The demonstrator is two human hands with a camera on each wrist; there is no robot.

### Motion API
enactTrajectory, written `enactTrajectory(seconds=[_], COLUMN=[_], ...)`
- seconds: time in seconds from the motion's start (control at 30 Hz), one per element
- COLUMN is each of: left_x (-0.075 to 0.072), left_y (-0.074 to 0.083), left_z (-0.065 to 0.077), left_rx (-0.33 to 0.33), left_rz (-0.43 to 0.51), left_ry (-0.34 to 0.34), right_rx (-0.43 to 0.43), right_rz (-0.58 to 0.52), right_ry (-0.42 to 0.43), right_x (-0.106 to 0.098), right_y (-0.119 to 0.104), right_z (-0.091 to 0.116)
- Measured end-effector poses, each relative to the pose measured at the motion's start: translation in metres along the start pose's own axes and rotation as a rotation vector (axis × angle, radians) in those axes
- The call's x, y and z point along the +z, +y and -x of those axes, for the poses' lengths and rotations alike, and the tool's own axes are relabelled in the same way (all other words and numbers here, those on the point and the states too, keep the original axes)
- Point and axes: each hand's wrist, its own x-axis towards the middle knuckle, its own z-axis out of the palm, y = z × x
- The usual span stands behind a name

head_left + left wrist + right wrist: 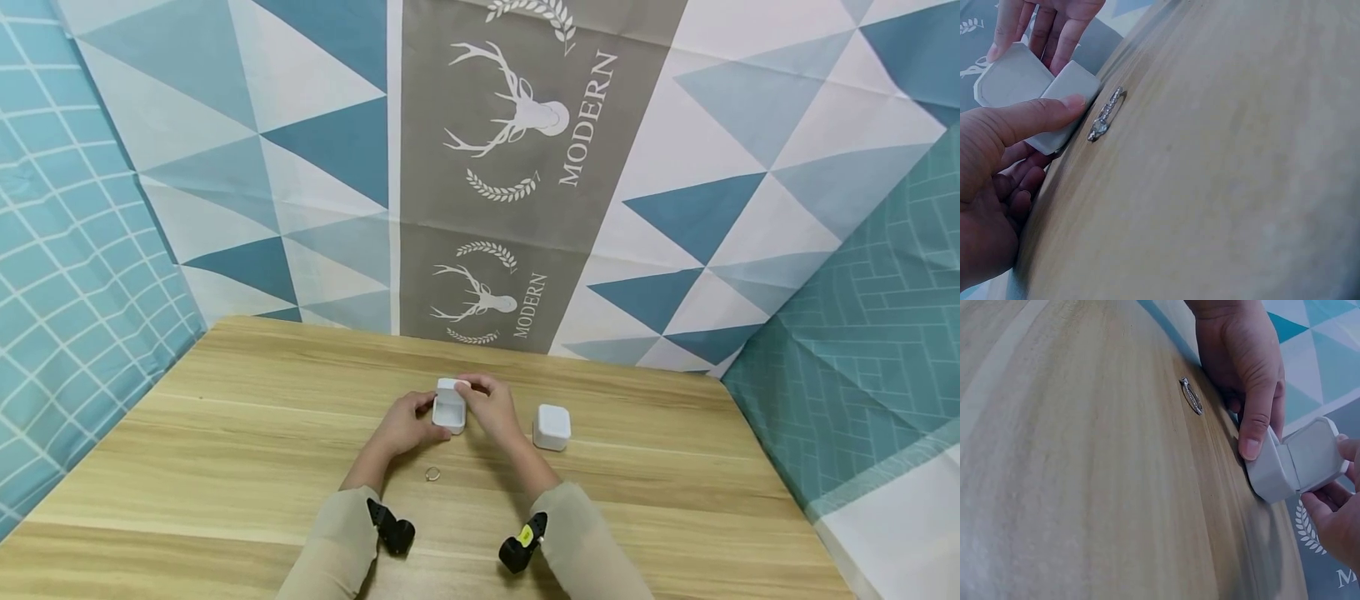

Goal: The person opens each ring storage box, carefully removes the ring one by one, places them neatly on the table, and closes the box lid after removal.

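Note:
A small white ring box (449, 417) stands on the wooden table with its lid (1317, 453) raised. My left hand (406, 427) grips the base from the left, its thumb along the front wall in the left wrist view. At the lid's right edge, my right hand (491, 410) holds the lid between thumb and fingers. Nearer to me lies a silver ring (432, 474) with a clear stone (1099, 127), apart from both hands. The inside of the box is partly visible in the head view and looks white.
A second white box (552, 427), closed, stands to the right of my right hand. Behind the wooden table (225, 433) hangs a patterned cloth (330, 167) with triangles and deer heads. Blue tiled cloth (67, 250) borders the left side.

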Motion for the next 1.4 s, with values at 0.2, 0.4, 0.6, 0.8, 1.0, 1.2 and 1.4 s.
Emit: enactTrajectory(seconds=[0.2,0.4,0.6,0.8,1.0,1.2,1.4], left_x=[0.0,0.0,0.0,0.0,0.0,0.0,-0.001], left_y=[0.001,0.001,0.0,-0.001,0.0,0.0,0.0], left_z=[0.0,0.0,0.001,0.001,0.0,0.0,-0.001], left_rx=[0.006,0.004,0.001,0.012,0.011,0.016,0.016], left_rz=[0.003,-0.007,-0.005,-0.005,-0.007,0.001,0.003], left_ry=[0.0,0.004,0.004,0.01,0.009,0.005,0.006], right_rx=[-0.039,-0.037,-0.038,-0.043,-0.035,-0.037,-0.049], right_rz=[0.001,-0.008,-0.026,-0.015,-0.019,-0.037,-0.051], right_ry=[0.012,0.008,-0.006,-0.008,0.004,0.01,0.008], right_x=[0.001,0.001,0.001,-0.003,-0.003,-0.003,-0.002], right_y=[0.002,0.006,0.0,-0.029,-0.028,-0.026,-0.024], right_z=[0.001,0.001,0.006,0.021,0.021,0.022,0.023])
